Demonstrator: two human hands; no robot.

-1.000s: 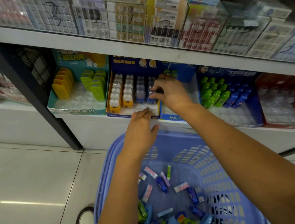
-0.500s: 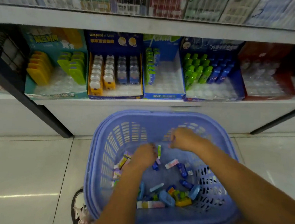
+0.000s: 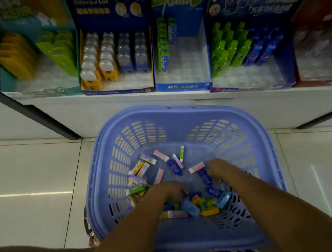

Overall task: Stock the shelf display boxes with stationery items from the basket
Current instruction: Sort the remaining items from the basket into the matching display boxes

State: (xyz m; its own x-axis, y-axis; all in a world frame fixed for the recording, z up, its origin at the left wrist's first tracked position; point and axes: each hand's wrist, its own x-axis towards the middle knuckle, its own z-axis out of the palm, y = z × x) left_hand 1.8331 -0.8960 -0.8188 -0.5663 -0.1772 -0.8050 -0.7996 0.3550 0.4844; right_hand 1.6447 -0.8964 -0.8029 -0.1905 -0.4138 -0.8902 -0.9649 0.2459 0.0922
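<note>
Both hands down inside the blue basket (image 3: 173, 239), which sits on the tiled floor (image 3: 26, 174) before the shelf (image 3: 163, 103). Left hand (image 3: 167, 192) among small boxed erasers and blue pieces near the front wall; fingers curled, grasp unclear through blur. Right hand (image 3: 220, 168) farther back, touching a dark blue item (image 3: 206, 178). On the shelf: teal display box (image 3: 40, 86), navy display box (image 3: 116, 90), near-empty blue display box (image 3: 182, 86) with green packs along its left wall.

A white shelf (image 3: 183, 99) is occupied by five display boxes side by side: a teal box (image 3: 34, 86), a navy box (image 3: 116, 90), a blue box (image 3: 181, 86), a dark blue box (image 3: 250, 87) and a red box (image 3: 323, 80), while the tiled floor (image 3: 26, 174) below is seen under a blue basket (image 3: 171, 237).
</note>
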